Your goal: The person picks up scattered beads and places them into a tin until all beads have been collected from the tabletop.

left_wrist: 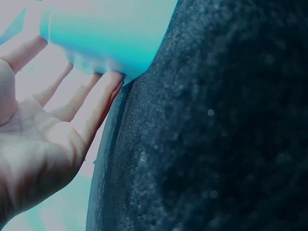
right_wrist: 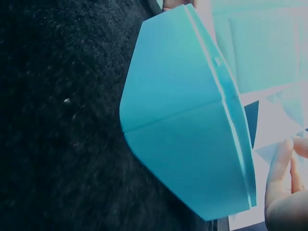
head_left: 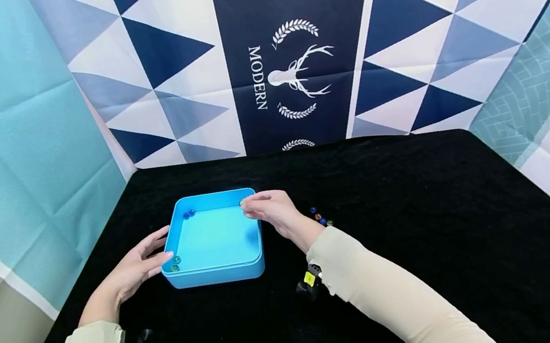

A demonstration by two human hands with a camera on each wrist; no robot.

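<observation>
A light blue square box (head_left: pixel 220 268) stands on the black cloth, its top uncovered. Beside its left wall is my left hand (head_left: pixel 135 268); the fairly straight fingers touch the outer wall and the thumb rests at the rim, as the left wrist view also shows (left_wrist: pixel 53 130). Over the far right corner, my right hand (head_left: pixel 274 209) pinches a small marble (head_left: pixel 241 203) between thumb and fingertips, mostly hidden by them. Inside the box, two blue marbles (head_left: pixel 189 214) lie in the far left corner and two greenish marbles (head_left: pixel 176 263) in the near left corner.
Several loose marbles (head_left: pixel 319 217), blue, orange-brown and green, lie in a row right of the box, partly behind my right forearm. Patterned cloth (head_left: pixel 185 61) hangs behind the black-covered table (head_left: pixel 421 233) and along its sides.
</observation>
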